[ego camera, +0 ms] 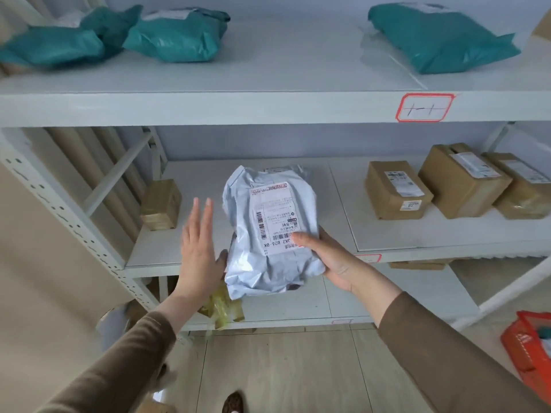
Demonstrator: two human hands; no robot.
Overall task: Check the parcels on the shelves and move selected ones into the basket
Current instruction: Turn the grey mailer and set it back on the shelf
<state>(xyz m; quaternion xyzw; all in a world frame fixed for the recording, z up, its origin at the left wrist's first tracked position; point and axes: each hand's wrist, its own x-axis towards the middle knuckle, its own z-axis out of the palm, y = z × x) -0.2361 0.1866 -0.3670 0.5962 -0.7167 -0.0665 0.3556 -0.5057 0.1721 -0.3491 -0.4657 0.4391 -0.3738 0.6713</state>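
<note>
A pale blue-white plastic parcel (269, 231) with a white shipping label facing up is held in front of the middle shelf (417, 234). My right hand (331, 259) grips its lower right edge, thumb pressed on the label. My left hand (198, 248) is beside the parcel's left edge with fingers straight, the thumb near or touching the bag. An orange basket (527, 350) stands on the floor at the far right, partly cut off by the frame.
Teal bag parcels (176, 37) (441, 37) lie on the top shelf. Three cardboard boxes (396, 190) sit at the right of the middle shelf, a small taped box (161, 204) at its left. Yellow tape scraps (223, 308) lie on the lower shelf.
</note>
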